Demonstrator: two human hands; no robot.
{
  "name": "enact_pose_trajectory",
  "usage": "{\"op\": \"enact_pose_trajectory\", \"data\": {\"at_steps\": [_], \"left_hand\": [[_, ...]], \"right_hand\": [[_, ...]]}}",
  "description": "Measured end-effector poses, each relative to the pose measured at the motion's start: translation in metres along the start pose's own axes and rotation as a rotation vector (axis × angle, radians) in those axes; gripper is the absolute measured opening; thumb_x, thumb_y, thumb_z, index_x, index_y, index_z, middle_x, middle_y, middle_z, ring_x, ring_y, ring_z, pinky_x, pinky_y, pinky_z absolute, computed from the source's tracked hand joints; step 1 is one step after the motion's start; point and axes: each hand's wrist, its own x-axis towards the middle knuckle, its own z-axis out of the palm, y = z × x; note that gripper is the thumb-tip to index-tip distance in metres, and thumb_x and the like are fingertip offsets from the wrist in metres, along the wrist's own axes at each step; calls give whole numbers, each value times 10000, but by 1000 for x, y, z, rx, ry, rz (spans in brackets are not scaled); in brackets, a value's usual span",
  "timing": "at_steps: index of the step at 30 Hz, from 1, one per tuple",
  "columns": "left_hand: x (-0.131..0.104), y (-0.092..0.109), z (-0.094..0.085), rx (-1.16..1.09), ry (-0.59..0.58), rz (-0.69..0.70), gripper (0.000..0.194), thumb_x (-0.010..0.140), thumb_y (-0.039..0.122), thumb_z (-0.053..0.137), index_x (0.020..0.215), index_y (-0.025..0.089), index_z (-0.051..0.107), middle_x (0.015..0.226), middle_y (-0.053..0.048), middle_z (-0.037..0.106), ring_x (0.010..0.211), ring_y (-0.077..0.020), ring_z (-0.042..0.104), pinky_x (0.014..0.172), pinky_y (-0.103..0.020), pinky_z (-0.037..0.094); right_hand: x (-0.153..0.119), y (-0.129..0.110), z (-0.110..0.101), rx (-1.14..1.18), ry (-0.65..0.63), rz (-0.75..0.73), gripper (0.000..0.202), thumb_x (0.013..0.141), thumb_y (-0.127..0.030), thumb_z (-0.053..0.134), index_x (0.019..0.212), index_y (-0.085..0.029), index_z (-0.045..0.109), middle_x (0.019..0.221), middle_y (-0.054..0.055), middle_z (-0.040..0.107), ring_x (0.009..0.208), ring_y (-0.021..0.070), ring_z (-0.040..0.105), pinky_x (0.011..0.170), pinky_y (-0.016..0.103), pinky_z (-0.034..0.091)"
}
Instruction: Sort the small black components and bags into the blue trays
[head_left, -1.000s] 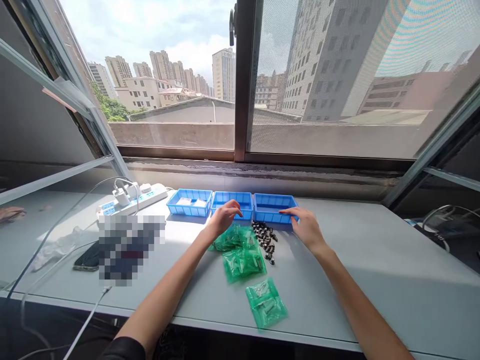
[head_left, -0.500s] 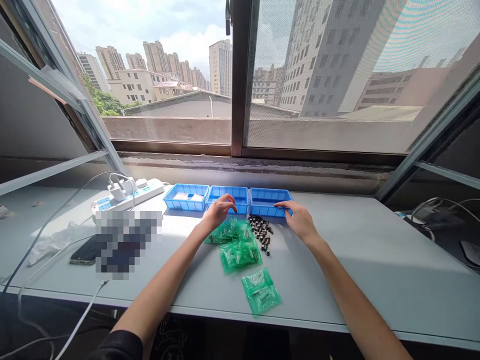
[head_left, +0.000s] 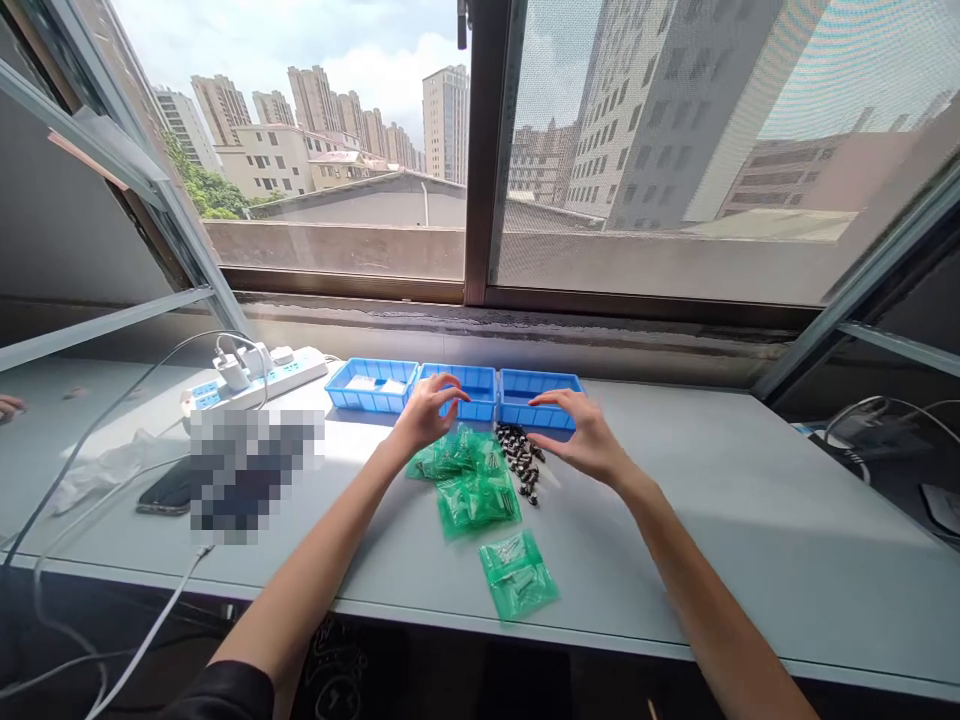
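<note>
Packets (head_left: 477,500) near left hand (head_left: 431,412); white print (head_left: 336,697) unreadable.

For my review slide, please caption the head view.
Left hand and right hand, both open, by three blue bins, dark parts and green packets on a desk.

Blue plastic bins (head_left: 517,412): three, ribbed walls, upright in a row. Green see-through bags (head_left: 476,508): several overlapping in front of middle bin (head_left: 481,411), one lying flat, apart, nearer camera. Small dark shiny hardware (head_left: 517,450): loose pile, just right of overlapping bags.
</note>
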Motion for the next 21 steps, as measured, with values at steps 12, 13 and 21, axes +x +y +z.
{"op": "enact_pose_trajectory", "data": {"at_steps": [12, 13, 21], "left_hand": [[4, 2, -16, 282, 169, -453, 174, 803, 187, 503, 904, 209, 643, 994, -87, 595, 962, -252, 539, 896, -412, 394], [4, 2, -16, 287, 177, -503, 174, 796, 188, 513, 913, 207, 640, 994, -89, 593, 970, -260, 535, 901, -419, 391], [4, -3, -21, 267, 119, -776, 157, 780, 271, 566, 911, 196, 610, 1006, -107, 562, 1031, -307, 491, 933, -463, 370]], "right_hand": [[-27, -50, 17, 178, -932, 43, 444, 531, -371, 823, 926, -205, 709, 856, 24, 685, 779, 178, 581, 647, 257, 426], [-28, -50, 17, 155, -931, 50, 451, 526, -361, 828, 932, -206, 707, 837, 21, 674, 766, 174, 574, 633, 253, 418], [-20, -48, 4, 417, -931, 106, 297, 624, -389, 763, 774, -174, 624, 725, -8, 588, 649, 116, 536, 557, 218, 424]]}}
